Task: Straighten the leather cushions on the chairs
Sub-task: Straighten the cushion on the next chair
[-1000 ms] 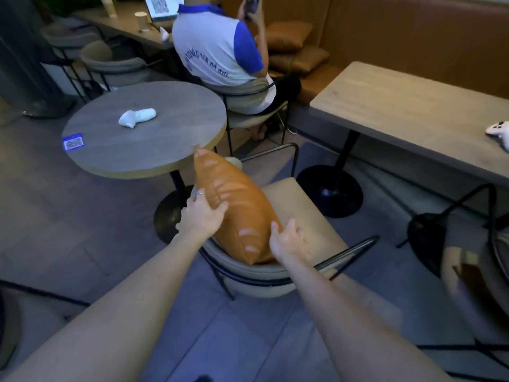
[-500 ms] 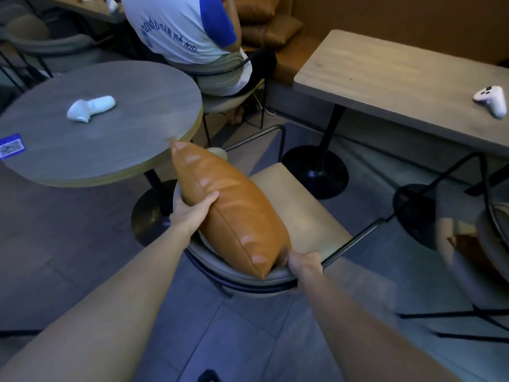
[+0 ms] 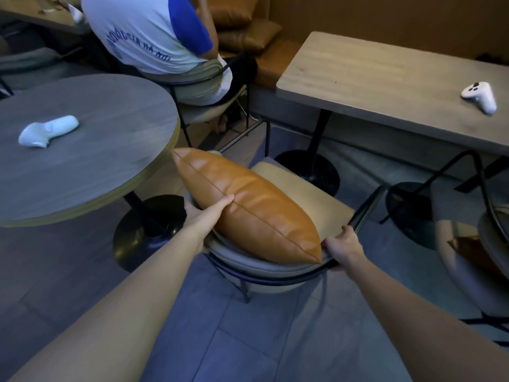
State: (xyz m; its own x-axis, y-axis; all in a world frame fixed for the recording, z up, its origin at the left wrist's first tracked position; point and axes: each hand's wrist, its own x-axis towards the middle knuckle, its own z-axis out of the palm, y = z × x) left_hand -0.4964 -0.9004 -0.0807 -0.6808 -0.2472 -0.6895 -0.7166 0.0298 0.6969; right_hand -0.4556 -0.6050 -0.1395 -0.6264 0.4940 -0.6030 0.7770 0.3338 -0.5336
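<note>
Your right hand [image 3: 343, 248] has left the leather cushion [image 3: 248, 206] and now grips the chair [image 3: 275, 267] backrest beside its near corner. Your left hand [image 3: 205, 213] still pinches its seam, propping it upright against the backrest, nearly straightened. Beyond sits the round worktop [image 3: 91, 150].

Cushion [image 3: 248, 205]: glossy smooth tan leather; chair [image 3: 311, 205] seat matt beige cloth, black metal frame; round table [image 3: 91, 166] matt grey wood grain
</note>
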